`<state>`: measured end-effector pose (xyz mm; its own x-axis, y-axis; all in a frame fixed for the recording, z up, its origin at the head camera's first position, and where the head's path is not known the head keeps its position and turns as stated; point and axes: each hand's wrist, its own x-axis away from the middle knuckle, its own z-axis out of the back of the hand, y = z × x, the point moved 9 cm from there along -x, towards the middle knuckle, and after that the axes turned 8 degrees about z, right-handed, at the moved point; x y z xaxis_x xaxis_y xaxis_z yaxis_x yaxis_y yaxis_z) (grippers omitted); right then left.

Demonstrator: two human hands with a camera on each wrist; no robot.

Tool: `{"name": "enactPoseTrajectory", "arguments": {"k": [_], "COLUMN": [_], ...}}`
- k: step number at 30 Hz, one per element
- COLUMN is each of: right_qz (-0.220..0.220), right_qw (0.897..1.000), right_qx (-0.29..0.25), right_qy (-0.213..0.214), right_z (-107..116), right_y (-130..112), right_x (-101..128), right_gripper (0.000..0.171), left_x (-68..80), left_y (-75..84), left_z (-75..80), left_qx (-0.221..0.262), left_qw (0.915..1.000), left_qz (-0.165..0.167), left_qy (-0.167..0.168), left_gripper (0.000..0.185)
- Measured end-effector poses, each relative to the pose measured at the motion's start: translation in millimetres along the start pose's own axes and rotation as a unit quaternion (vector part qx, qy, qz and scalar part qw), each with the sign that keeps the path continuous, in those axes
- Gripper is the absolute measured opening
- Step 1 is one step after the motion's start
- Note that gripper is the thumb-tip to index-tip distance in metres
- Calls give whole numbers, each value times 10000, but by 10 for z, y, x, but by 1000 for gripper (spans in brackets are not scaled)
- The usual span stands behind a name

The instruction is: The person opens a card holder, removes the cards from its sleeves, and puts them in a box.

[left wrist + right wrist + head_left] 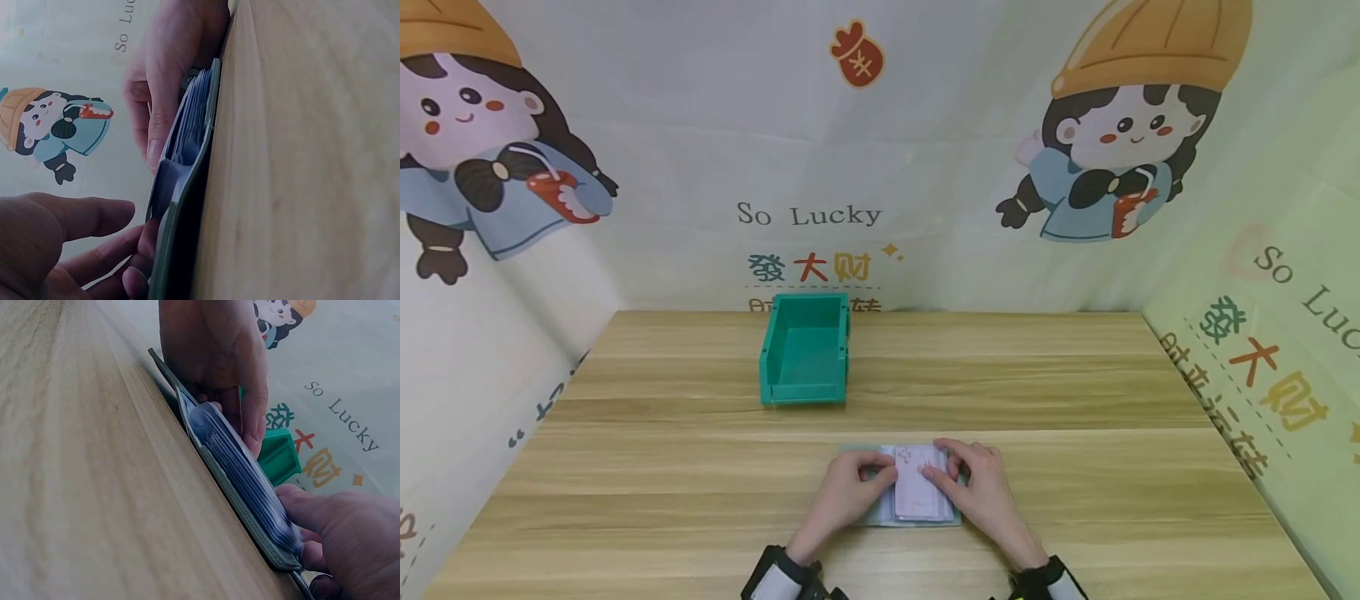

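A small card holder (872, 515) with a grey-green cover lies open on the table, its thick stack of clear sleeves (240, 478) fanned at the edge. On top shows a pale pink card (917, 492) with a small print. My left hand (853, 492) is at the stack's left edge; in the left wrist view its fingers touch the top sleeve's edge while the thumb stands a little apart. My right hand (981, 487) pinches the stack's right side, thumb on top and fingertips at the edge below. The undersides of the sleeves are hidden.
Behind the card holder, toward the back left, a green open-fronted bin (805, 358) stands on the wooden table (1037, 375). A printed cloth backdrop (940, 167) rises along the table's back and sides.
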<state>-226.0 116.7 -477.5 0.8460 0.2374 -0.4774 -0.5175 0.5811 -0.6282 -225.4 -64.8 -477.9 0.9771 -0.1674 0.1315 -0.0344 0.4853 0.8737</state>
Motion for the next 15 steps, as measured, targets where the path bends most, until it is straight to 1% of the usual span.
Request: {"name": "enactPoseTrajectory", "arguments": {"k": [4,6,9,15], "right_qz": [-303,-345,-310,-154], "right_qw": [9994,9990,9987,9986], "right_qx": [-43,-30,-32,8], "right_qy": [-187,-277,-391,-498], "right_z": [-28,-42,-59,-67], "right_y": [47,58,59,26], "right_x": [-5,-5,-1,8], "right_gripper": [32,33,36,37], "left_x": [-5,-6,-7,-5], "left_y": [-5,-8,-12,5], "left_z": [-2,-6,-13,-27], "left_qx": [-8,-4,53,112], "left_qw": [10000,9999,9999,9998], "left_qz": [85,128,121,-78], "left_qy": [-44,-59,-82,-167], "left_gripper": [21,21,20,26]}}
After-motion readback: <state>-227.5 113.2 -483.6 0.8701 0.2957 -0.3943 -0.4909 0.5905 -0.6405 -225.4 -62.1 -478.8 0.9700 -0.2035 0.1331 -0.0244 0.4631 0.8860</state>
